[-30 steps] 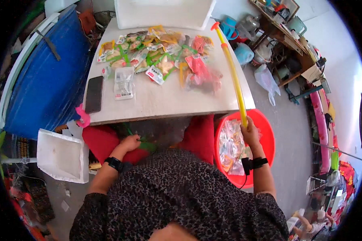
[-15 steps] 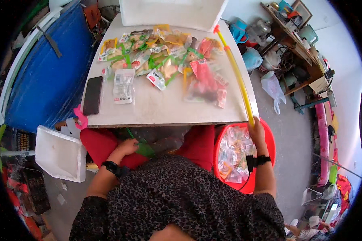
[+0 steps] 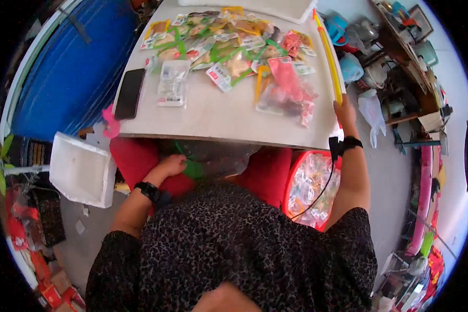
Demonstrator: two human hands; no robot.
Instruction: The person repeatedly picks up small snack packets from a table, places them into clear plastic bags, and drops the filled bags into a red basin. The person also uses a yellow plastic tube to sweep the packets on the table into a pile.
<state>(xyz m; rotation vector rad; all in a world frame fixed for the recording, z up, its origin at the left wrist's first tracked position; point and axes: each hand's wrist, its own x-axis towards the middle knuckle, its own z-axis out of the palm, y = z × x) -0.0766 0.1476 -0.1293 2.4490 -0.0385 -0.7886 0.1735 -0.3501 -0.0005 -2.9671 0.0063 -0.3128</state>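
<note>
My right hand is closed around the lower end of a long yellow stick with red fittings. The stick lies along the right edge of the white table, reaching toward its far corner. My left hand rests on my red-trousered leg below the table's front edge, its fingers loosely laid and holding nothing visible. Many small sealed food packets are heaped across the far half of the table. Nearer lie a clear packet with a white label and pink-red packets.
A black phone lies at the table's left edge. Below on the right stands a red tub full of small packets. A white foam box is at the far edge, a foam lid at left, and a cluttered shelf at right.
My view has shifted, so the table sits higher in it. My right hand has moved forward from over the tub to the table's right edge, still gripping the stick. My left hand stays on my leg.
</note>
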